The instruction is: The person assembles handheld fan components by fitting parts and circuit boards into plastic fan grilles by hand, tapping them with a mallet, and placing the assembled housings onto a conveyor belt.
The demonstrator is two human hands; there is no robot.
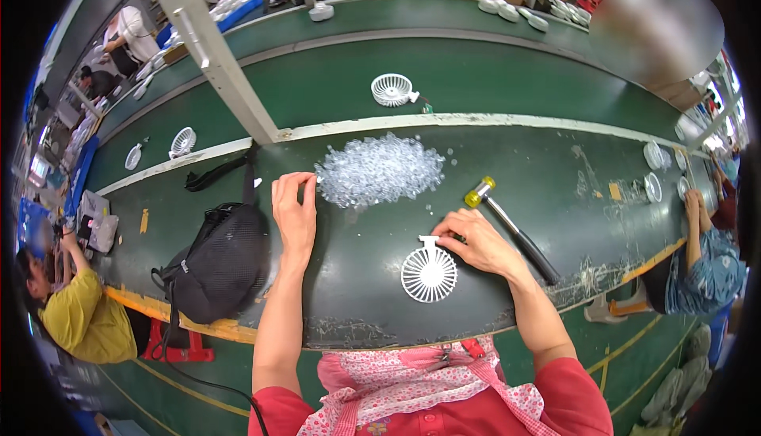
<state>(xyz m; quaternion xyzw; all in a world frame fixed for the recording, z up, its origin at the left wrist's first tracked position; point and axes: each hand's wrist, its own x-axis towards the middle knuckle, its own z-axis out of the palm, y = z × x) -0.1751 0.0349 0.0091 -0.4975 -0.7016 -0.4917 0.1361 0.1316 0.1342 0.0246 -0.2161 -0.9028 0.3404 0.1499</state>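
Grille (429,274): thin white plastic, light, prob brittle; grip by rim. R hand (474,244) pinching its tab; L hand (294,212) spread nr clear beads (379,170).

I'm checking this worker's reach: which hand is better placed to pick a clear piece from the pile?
Left. The left hand reaches beside the pile of clear pieces, while the right hand steadies the white fan grille.

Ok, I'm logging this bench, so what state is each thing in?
Fan grille: flat on the table, right hand pinching its tab.
Clear bits: loose heap, left hand at its edge.
Mallet: lying down, unheld.
Black bag: slumped at the table edge.
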